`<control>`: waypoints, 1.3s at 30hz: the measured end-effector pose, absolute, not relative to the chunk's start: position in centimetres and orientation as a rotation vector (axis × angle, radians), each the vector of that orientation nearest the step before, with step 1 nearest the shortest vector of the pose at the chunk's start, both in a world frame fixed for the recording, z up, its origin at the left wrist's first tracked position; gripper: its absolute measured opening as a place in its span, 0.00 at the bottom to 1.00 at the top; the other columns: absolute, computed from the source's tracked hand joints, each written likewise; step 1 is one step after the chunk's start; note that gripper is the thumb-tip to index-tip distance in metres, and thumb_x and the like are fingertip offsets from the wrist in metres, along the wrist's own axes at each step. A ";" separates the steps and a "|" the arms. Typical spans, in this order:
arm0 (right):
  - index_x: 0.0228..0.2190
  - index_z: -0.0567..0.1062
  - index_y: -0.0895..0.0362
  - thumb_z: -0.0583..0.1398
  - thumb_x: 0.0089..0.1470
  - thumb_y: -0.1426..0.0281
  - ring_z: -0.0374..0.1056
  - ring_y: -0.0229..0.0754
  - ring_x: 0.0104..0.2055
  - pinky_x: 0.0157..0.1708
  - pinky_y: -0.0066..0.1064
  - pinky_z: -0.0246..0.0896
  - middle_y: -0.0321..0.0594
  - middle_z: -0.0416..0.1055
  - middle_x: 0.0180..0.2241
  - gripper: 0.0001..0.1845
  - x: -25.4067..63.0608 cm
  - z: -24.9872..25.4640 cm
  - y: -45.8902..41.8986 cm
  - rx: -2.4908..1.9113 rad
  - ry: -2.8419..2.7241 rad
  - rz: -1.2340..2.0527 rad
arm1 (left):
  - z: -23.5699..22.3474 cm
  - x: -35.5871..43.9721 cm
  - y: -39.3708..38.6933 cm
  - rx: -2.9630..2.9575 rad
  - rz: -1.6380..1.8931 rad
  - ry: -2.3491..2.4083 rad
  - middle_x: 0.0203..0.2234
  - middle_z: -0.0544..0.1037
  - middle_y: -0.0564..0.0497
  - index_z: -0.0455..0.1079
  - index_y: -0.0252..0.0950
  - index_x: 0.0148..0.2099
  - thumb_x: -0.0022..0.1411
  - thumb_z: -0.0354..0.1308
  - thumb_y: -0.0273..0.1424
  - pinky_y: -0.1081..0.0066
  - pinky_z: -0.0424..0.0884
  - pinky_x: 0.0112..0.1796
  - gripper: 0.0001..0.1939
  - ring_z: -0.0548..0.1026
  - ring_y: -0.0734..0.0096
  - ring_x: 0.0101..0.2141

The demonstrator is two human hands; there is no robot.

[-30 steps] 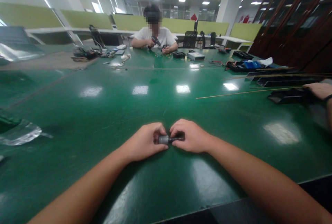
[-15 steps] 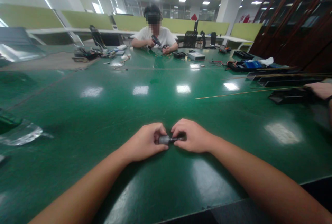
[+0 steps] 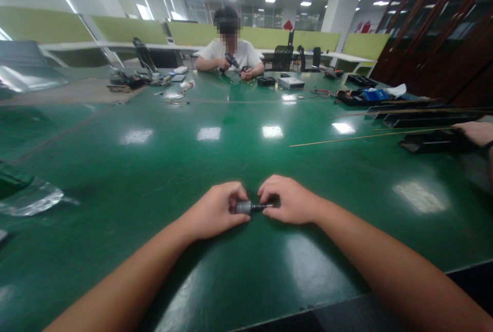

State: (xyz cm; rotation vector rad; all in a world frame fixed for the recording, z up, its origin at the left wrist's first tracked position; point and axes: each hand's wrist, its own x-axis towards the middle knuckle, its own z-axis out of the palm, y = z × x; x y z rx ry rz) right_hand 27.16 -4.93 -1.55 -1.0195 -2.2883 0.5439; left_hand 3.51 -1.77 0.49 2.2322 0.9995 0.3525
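My left hand (image 3: 221,210) is closed around a short silver-grey cylinder (image 3: 243,207), thumb on the near side and fingers on the far side. Out of the cylinder's right end runs a thin dark shaft (image 3: 257,207), which looks ridged and points to the right. The fingertips and thumb of my right hand (image 3: 288,201) pinch this shaft toward its outer end. Both hands rest low over the green tabletop (image 3: 239,275), close to its front edge. The exact kind of the part is too small to make out.
Across the table a person (image 3: 230,55) holds a drill-like tool (image 3: 231,60). At right, another person's hand (image 3: 477,133) touches a black channel-shaped piece (image 3: 427,143), beside a thin rod (image 3: 339,140). A clear plastic object (image 3: 34,197) lies at left.
My right hand has slid slightly to the right along the shaft, showing more of it between the hands. My left hand and the cylinder have stayed in place.
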 end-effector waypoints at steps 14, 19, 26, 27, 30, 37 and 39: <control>0.29 0.77 0.57 0.68 0.47 0.76 0.71 0.44 0.43 0.46 0.36 0.64 0.40 0.78 0.38 0.06 27.8 -1.2 -5.0 -1.040 -2.322 0.539 | 0.6 3.4 -1.8 2.234 0.361 1.009 0.28 0.74 0.54 0.71 0.35 0.38 0.51 0.68 0.31 0.72 0.66 0.30 0.13 0.73 0.69 0.28; 0.30 0.78 0.56 0.68 0.48 0.76 0.71 0.44 0.44 0.47 0.36 0.64 0.40 0.78 0.39 0.06 28.2 -1.1 -5.0 -1.060 -2.338 0.557 | 0.7 3.5 -1.9 2.217 0.353 1.003 0.28 0.75 0.54 0.70 0.35 0.39 0.51 0.67 0.31 0.73 0.66 0.29 0.13 0.72 0.70 0.27; 0.29 0.79 0.56 0.68 0.46 0.76 0.70 0.45 0.46 0.50 0.39 0.64 0.40 0.77 0.40 0.06 28.6 -0.8 -4.9 -1.087 -2.353 0.577 | 0.6 3.4 -1.9 2.216 0.350 0.998 0.28 0.74 0.54 0.70 0.35 0.39 0.52 0.67 0.31 0.72 0.66 0.29 0.13 0.72 0.70 0.27; 0.29 0.79 0.56 0.68 0.46 0.76 0.70 0.45 0.46 0.50 0.39 0.64 0.40 0.77 0.41 0.06 28.7 -0.7 -4.9 -1.096 -2.356 0.580 | 0.6 3.4 -1.9 2.220 0.349 1.002 0.27 0.74 0.54 0.70 0.35 0.39 0.52 0.67 0.31 0.72 0.66 0.29 0.13 0.72 0.70 0.27; 0.29 0.79 0.56 0.69 0.46 0.77 0.70 0.45 0.46 0.50 0.39 0.64 0.41 0.77 0.41 0.07 28.8 -0.6 -4.9 -1.119 -2.363 0.581 | 0.7 3.4 -1.9 2.234 0.349 1.005 0.27 0.74 0.54 0.70 0.35 0.38 0.51 0.67 0.31 0.72 0.66 0.30 0.13 0.73 0.69 0.28; 0.29 0.80 0.57 0.69 0.45 0.77 0.71 0.45 0.46 0.50 0.39 0.64 0.41 0.77 0.41 0.07 28.9 -0.1 -5.0 -1.146 -2.379 0.576 | 0.7 3.3 -1.9 2.254 0.354 1.001 0.27 0.73 0.54 0.71 0.35 0.38 0.52 0.68 0.31 0.72 0.65 0.29 0.12 0.72 0.69 0.27; 0.29 0.80 0.56 0.69 0.45 0.77 0.71 0.45 0.47 0.50 0.39 0.64 0.41 0.77 0.41 0.07 29.1 0.0 -5.0 -1.156 -2.390 0.585 | 0.6 3.2 -1.9 2.248 0.351 1.003 0.27 0.73 0.54 0.71 0.35 0.38 0.52 0.68 0.32 0.72 0.65 0.29 0.13 0.72 0.69 0.27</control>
